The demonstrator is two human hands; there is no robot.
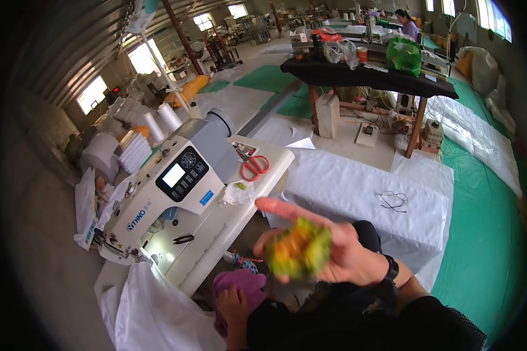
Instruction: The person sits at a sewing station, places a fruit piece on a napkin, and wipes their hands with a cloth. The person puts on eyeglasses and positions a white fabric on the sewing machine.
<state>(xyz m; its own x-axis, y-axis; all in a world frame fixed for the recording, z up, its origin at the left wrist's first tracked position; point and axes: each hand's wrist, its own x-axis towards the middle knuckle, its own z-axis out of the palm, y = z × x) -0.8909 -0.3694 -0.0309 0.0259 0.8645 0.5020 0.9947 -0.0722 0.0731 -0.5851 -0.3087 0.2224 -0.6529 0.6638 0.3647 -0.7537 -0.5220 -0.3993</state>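
My right hand (345,251) is raised at the centre, its index finger stretched out to the left. Its other fingers hold a blurred yellow-green and orange piece (299,248), which looks like food. Lower down, my left hand (232,305) rests on a purple cloth (240,286); what its fingers hold, if anything, cannot be made out. Left of both stands a white sewing machine (164,184) with a control panel. Red-handled scissors (255,168), a small green bit on white paper (238,193) and dark thread snips (183,239) lie on its table (216,234).
White fabric (152,304) hangs from the machine table. Glasses (394,202) lie on a white-covered surface (357,181) to the right. Behind stands a dark-topped table (363,76) with a green bag (403,57) and red cup (362,54). A person (408,26) is far back.
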